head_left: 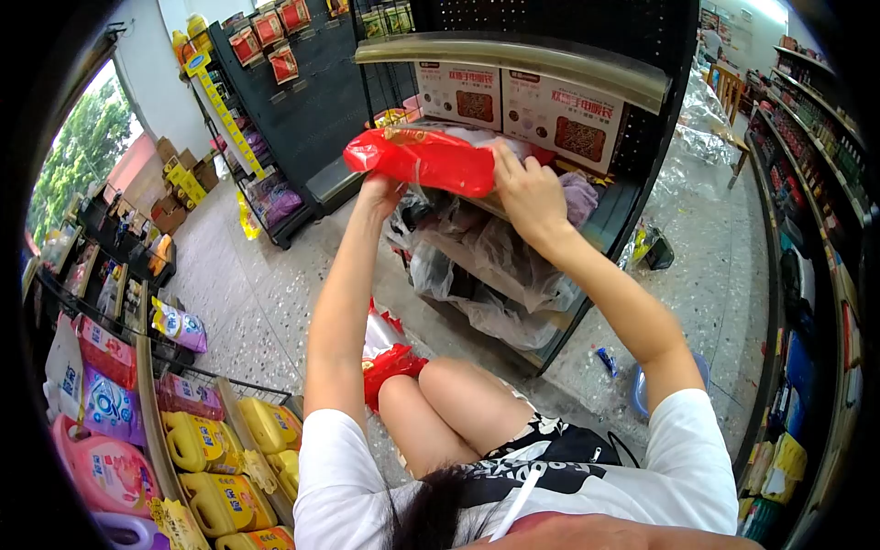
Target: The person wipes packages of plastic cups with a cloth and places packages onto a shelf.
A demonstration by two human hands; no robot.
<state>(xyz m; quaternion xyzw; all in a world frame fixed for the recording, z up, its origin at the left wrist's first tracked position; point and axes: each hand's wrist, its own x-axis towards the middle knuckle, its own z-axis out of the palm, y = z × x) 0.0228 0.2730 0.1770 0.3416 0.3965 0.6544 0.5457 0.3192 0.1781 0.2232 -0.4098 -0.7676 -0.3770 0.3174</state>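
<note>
A shiny red plastic packet [422,163] is held up at the front of the dark shelf rack. My left hand [380,191] grips it from below near its left end, the fingers partly hidden under it. At the right end, my right hand [532,188] is closed on its edge. Crumpled clear plastic bags [500,252] hang over the shelves just beneath. Behind the packet stand white cartons [564,115] with red print, and a purple cloth [577,197] lies beside my right hand. Another red and white packet [390,357] is by my knees.
Yellow detergent jugs [206,445] and a pink jug [105,463] fill the shelf at lower left. A blue basin [640,390] and a small blue wrapper [606,362] are on the speckled floor at right. A long goods shelf [779,220] runs along the right side.
</note>
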